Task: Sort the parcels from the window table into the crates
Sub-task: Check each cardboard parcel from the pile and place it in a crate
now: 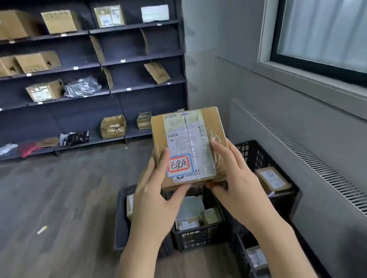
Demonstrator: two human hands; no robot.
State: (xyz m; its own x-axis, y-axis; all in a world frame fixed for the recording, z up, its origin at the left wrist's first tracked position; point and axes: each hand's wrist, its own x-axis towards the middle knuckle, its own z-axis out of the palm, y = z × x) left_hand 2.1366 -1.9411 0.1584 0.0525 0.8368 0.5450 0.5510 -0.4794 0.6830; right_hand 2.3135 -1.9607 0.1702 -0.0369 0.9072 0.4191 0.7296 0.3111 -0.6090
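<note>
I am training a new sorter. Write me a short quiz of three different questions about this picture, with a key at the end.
1. True or false: both the left hand and the right hand hold the cardboard parcel.
2. Multiple choice: the red-framed sticker on the parcel's label sits nearest to which hand? A. left B. right C. neither, it is on the underside
3. Fill in: the black crates below the parcel stand on the ____ and already contain ____.

Key: 1. true; 2. A; 3. floor, parcels
</note>
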